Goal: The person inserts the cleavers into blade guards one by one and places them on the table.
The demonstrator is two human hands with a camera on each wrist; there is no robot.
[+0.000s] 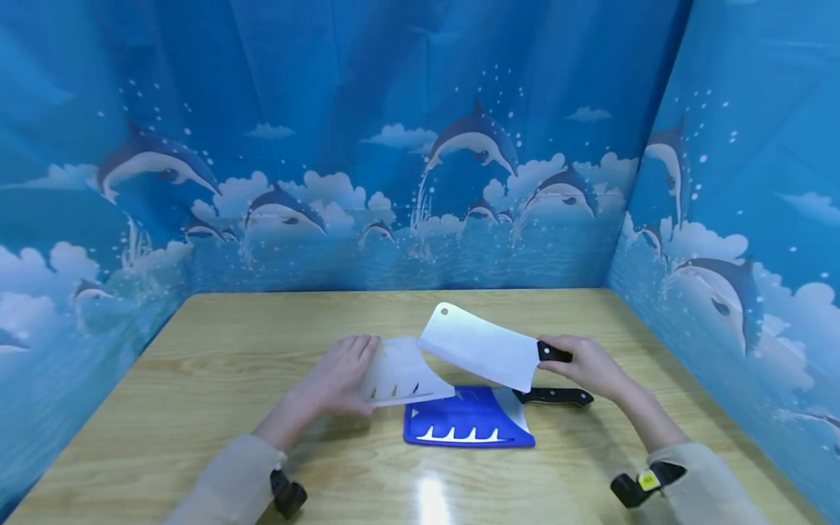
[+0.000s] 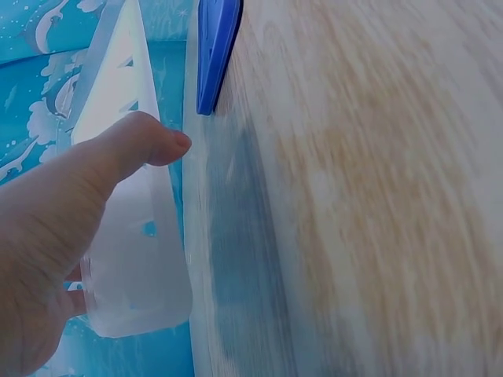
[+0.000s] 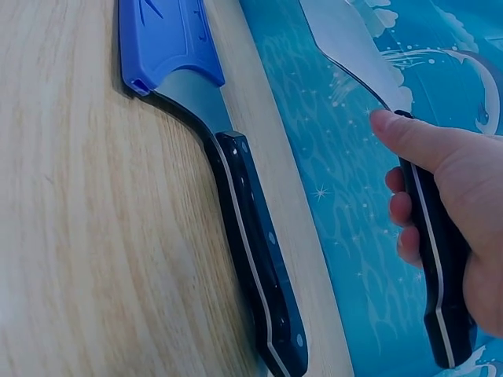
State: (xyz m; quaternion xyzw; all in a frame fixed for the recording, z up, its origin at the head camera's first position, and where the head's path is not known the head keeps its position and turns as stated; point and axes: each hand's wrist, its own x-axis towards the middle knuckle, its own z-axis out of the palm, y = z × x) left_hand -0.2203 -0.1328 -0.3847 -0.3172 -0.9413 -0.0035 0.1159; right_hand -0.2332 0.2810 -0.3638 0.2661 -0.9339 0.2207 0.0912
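Observation:
My left hand [image 1: 344,375] grips a white plastic blade sheath [image 1: 400,372] with slots along its lower part; in the left wrist view the thumb lies across the sheath [image 2: 134,259]. My right hand [image 1: 587,368] holds a cleaver by its black handle [image 3: 432,259]. The cleaver's bare blade [image 1: 482,346] points left, its holed end close to the sheath; whether they touch I cannot tell. Below both, on the table, lies a second cleaver in a blue sheath [image 1: 453,435], its black handle [image 1: 558,396] pointing right and part of its blade showing.
The wooden table [image 1: 262,321] reaches back to a blue dolphin-print curtain [image 1: 367,146], which also rises along the sides. A black strap device [image 1: 287,496] sits on the left wrist and another [image 1: 633,490] on the right.

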